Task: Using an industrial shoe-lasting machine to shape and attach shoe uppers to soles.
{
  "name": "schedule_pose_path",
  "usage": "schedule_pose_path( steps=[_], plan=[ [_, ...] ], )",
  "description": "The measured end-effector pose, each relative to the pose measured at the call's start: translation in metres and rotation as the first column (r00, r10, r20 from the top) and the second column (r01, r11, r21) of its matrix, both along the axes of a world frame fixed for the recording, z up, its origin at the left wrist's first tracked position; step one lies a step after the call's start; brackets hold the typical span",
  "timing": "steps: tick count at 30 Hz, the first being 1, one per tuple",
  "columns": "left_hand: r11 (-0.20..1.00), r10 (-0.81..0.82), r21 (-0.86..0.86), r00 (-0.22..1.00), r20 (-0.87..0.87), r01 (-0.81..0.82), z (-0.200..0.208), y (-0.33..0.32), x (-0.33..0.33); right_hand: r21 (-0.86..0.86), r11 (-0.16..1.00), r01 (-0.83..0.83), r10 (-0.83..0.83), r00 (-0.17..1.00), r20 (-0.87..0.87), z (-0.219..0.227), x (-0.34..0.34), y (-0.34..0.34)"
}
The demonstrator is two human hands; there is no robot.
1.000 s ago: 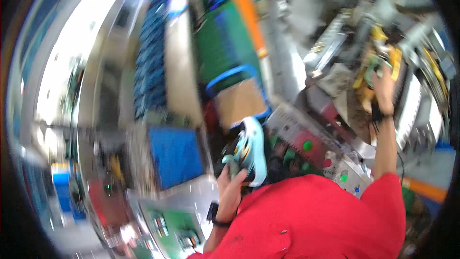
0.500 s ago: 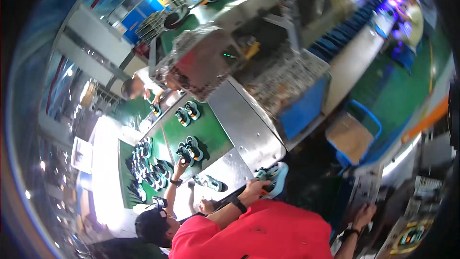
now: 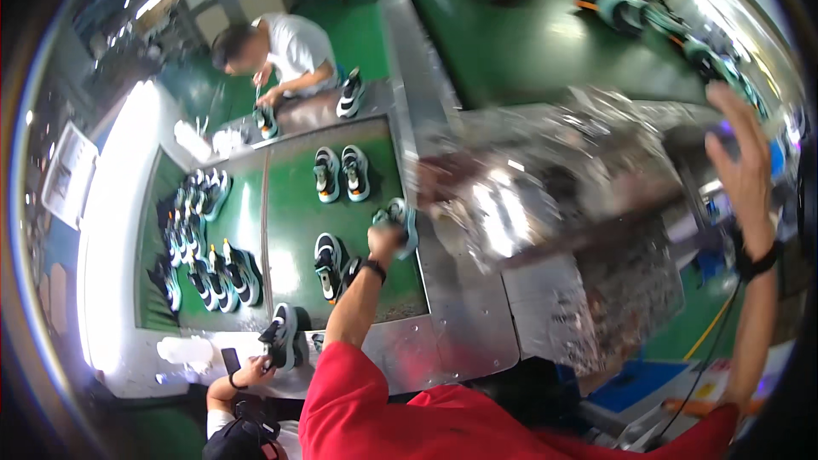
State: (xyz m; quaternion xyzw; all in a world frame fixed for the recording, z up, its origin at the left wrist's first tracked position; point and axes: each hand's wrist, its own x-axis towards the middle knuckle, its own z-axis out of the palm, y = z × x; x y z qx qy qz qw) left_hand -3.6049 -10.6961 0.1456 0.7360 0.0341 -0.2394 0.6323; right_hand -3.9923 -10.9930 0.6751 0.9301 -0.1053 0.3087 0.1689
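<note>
My left hand is closed on a sneaker, dark with a pale teal sole, at the right edge of the green conveyor belt. Motion smears the fingers, and the hand covers part of the shoe. Beside my left forearm stands a black and white sneaker, with another partly hidden behind the arm. Farther up the belt is a pair of sneakers. My right hand is raised at the far right, fingers apart and empty, close to shoes along the upper belt.
Several sneakers crowd the belt's left part. A foil-wrapped machine stands between my arms. At lower left a co-worker's hand holds a sneaker. Across the belt, a person in white works on a shoe.
My left hand has carried the sneaker from near my body out over the belt's right edge. My right hand has risen from low at the right. The view has turned.
</note>
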Motion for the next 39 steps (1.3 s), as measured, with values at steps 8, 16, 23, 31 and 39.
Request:
schedule_pose_path(
  steps=[8,16,23,31,39],
  plan=[
    [0.863,-0.199,0.494,0.824,0.53,-0.109,-0.049,-0.127,0.136,-0.116,0.983,-0.139,0.087,0.925,-0.37,0.01,0.318,-0.078],
    [0.819,-0.129,0.51,0.782,0.609,-0.262,-0.059,-0.13,0.153,0.009,0.997,0.078,-0.077,0.993,-0.086,-0.006,0.325,-0.196],
    [0.97,-0.164,-0.122,0.936,0.311,0.211,-0.058,-0.049,0.021,0.714,0.681,-0.164,0.05,0.983,0.178,-0.038,0.278,-0.128],
    [0.475,-0.866,-0.663,0.439,-0.237,0.579,0.113,0.008,-0.25,0.447,0.865,-0.229,-0.123,0.767,0.63,0.033,0.053,-0.011],
    [-0.075,-0.98,-0.954,-0.197,0.017,0.289,0.315,-0.05,-0.413,0.633,0.711,-0.307,-0.382,0.587,0.714,-0.033,-0.194,0.171]
  ],
)
